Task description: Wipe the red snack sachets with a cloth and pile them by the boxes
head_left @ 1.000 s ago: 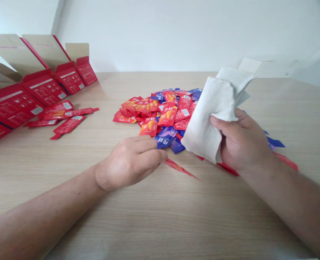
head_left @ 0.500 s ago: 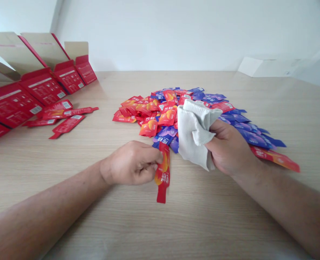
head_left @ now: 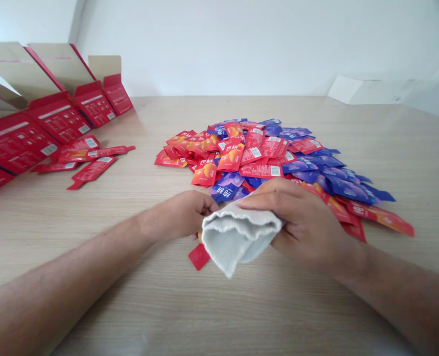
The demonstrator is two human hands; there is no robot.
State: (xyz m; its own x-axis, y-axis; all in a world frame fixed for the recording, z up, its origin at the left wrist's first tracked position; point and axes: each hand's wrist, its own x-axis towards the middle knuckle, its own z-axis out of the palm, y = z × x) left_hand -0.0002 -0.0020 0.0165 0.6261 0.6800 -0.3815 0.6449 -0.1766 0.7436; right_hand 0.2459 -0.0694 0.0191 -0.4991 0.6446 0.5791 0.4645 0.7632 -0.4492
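Observation:
My right hand (head_left: 301, 222) is closed on a folded white cloth (head_left: 236, 238) and presses it over a red sachet (head_left: 199, 256). Only one corner of that sachet shows below the cloth. My left hand (head_left: 184, 213) is closed on the sachet's other side, its fingertips hidden behind the cloth. Both hands are low over the wooden table (head_left: 241, 306), just in front of a heap of red and blue sachets (head_left: 264, 153).
Several open red cartons (head_left: 56, 116) with raised cardboard flaps stand at the far left. A few long red sachets (head_left: 89, 160) lie in front of them. A white box (head_left: 367, 90) sits at the back right by the wall.
My right hand has come down from the heap with the cloth and now covers the red sachet held by my left hand. The sachet went from hanging free to mostly hidden.

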